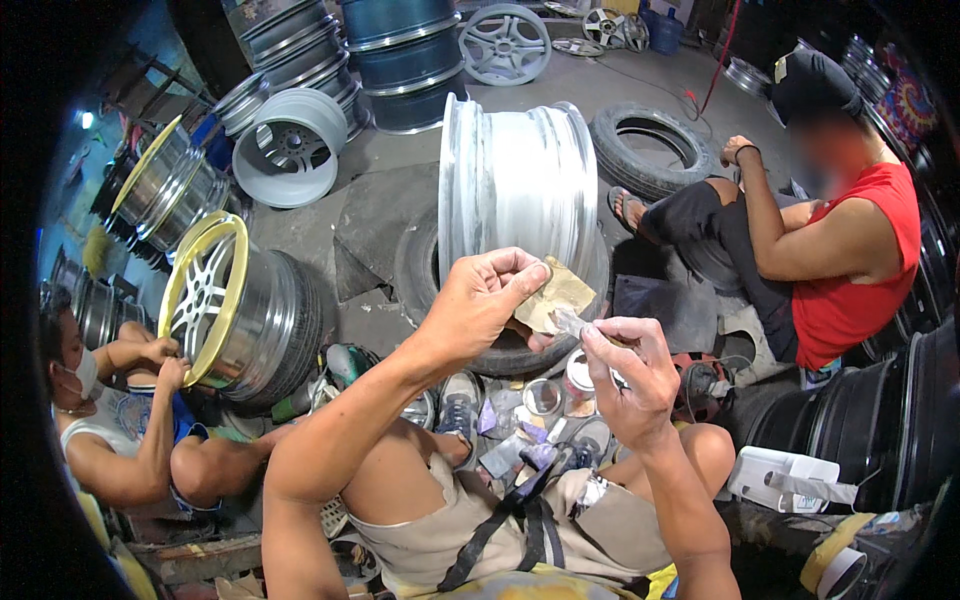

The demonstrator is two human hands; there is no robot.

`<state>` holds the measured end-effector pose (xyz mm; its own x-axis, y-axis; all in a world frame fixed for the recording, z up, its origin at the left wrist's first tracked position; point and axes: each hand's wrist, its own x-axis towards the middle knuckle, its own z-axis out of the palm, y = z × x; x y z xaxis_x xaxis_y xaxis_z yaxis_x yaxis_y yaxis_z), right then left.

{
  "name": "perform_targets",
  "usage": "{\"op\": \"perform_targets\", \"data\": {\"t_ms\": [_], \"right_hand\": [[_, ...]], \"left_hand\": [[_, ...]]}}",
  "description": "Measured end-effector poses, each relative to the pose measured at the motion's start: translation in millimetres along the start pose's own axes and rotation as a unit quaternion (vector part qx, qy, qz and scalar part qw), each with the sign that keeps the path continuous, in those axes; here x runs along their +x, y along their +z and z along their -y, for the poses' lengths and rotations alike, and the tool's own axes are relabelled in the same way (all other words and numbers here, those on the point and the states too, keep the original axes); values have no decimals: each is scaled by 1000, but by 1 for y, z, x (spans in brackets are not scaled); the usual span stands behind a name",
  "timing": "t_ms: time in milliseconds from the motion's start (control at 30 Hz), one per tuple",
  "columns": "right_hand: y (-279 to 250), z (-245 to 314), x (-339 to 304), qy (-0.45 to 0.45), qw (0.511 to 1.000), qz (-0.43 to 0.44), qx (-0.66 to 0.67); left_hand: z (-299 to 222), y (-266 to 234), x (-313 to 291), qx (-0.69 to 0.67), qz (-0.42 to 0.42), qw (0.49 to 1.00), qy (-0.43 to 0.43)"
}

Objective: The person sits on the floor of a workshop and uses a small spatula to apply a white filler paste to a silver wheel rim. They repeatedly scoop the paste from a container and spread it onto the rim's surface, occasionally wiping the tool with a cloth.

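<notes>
Above my knees, my left hand [485, 305] pinches a small tan square sheet [563, 290] between thumb and fingers. The sheet looks like sandpaper or card and has a greyish patch. My right hand [635, 380], dusty white at the fingertips, grips a small translucent flat piece [568, 322], whose tip meets the sheet's lower edge. Just beyond my hands a silver wheel rim [520, 190] with whitish-grey smears stands on its side. It rests on a black tire [415, 270], partly hidden by my left hand.
Open cans [542, 397] and scraps lie between my feet. At left, a masked person [120, 430] handles a yellow-edged wheel [205, 300]. A person in a red top [860, 260] sits at right near another tire [650, 150]. Stacked rims [405, 65] stand behind; a white container [785, 478] lies right.
</notes>
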<state>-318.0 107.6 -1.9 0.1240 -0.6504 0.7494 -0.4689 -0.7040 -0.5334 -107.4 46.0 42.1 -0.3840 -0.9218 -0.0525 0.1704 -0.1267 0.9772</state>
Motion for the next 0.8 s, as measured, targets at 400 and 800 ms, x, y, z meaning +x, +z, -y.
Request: {"op": "perform_targets", "data": {"t_ms": [400,800], "right_hand": [[-15,-17,20,333,894,-78,290],[3,-20,54,237,956,23,169]], "left_hand": [[0,-16,13,111,135,985,6],[-21,-20,15,130,28,990,47]]}}
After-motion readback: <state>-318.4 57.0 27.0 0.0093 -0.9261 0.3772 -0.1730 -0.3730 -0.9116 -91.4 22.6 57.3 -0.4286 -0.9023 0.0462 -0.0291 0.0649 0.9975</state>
